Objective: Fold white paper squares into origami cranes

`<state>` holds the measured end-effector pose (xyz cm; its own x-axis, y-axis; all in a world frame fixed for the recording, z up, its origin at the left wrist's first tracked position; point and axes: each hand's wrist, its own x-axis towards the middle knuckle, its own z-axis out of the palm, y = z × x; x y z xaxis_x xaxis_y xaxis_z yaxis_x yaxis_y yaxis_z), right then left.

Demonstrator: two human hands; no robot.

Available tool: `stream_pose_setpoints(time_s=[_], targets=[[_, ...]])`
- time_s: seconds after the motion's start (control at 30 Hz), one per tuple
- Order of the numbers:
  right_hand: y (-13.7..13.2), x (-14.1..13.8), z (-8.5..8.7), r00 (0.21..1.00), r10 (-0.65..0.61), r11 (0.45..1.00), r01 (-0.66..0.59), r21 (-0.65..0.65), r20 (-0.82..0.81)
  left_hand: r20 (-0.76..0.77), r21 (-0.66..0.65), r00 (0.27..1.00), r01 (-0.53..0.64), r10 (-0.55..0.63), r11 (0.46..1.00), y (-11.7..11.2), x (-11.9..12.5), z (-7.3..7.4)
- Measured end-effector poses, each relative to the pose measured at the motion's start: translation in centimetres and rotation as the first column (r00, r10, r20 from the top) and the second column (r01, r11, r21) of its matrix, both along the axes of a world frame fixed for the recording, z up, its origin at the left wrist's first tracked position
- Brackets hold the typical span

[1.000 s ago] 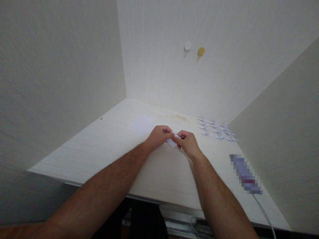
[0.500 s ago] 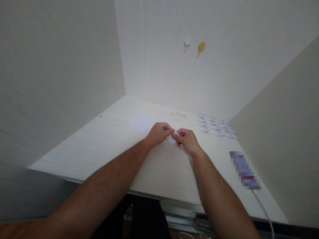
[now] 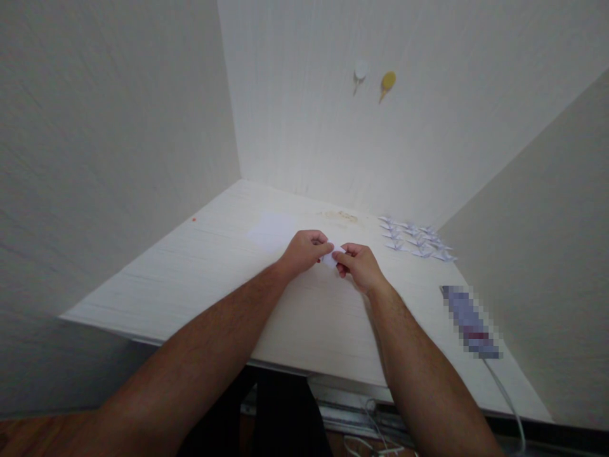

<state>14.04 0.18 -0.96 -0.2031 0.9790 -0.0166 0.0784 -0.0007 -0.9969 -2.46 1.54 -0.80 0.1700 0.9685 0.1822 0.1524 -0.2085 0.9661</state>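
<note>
Over the middle of the white table (image 3: 190, 266), both my hands pinch one small folded piece of white paper (image 3: 330, 257). My left hand (image 3: 304, 251) grips its left side with curled fingers. My right hand (image 3: 359, 263) grips its right side, thumb and forefinger pressed together. Most of the paper is hidden between the fingers. A flat white sheet (image 3: 273, 230) lies on the table just behind my left hand.
Several small folded paper cranes (image 3: 415, 239) lie in rows at the table's back right. A blurred-out device (image 3: 469, 320) with a cable lies near the right edge. Two hooks, white (image 3: 360, 71) and yellow (image 3: 387, 81), hang on the back wall. Walls close in on three sides.
The hands stay together on the paper, with the fingers shifting slightly. The view has tipped a little, so everything sits slightly higher in the frame.
</note>
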Motion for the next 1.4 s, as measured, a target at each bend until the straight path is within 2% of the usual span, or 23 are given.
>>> stream_pose_setpoints(time_s=[0.2,0.4,0.53,0.7,0.9,1.07,1.2,1.4], targets=[[-0.1,0.0,0.0,1.000,0.018,1.000,-0.018,0.002,-0.010,-0.045,0.049,0.994,-0.101,0.103,0.994,0.1,0.0,0.0],[0.1,-0.1,0.0,0.999,0.041,0.998,-0.041,0.038,-0.024,0.120,-0.013,0.982,-0.145,0.145,0.989,-0.3,0.6,0.1],[0.1,-0.3,-0.1,0.999,0.033,0.998,-0.032,0.063,-0.022,0.203,-0.040,0.970,-0.132,0.137,0.991,-0.5,0.7,0.2],[-0.1,-0.2,-0.2,1.000,-0.020,0.996,0.018,0.087,0.022,0.193,-0.092,0.980,-0.039,0.056,0.995,-0.5,0.6,0.3],[-0.2,-0.6,0.1,0.999,-0.026,0.995,0.023,0.097,0.032,0.180,-0.057,0.970,-0.155,0.163,0.986,-0.7,0.6,0.8],[-0.3,-0.6,0.0,0.997,-0.050,0.995,0.045,0.092,0.058,0.166,-0.049,0.984,-0.060,0.067,0.997,-0.5,0.5,0.6],[-0.4,-0.6,0.0,0.995,-0.060,0.992,0.050,0.113,0.084,0.142,-0.022,0.989,-0.042,0.045,0.999,-0.5,0.5,0.4],[-0.4,-0.8,0.4,0.996,-0.043,0.992,0.032,0.124,0.081,0.208,-0.083,0.966,-0.141,0.156,0.986,-0.7,1.1,0.3]])
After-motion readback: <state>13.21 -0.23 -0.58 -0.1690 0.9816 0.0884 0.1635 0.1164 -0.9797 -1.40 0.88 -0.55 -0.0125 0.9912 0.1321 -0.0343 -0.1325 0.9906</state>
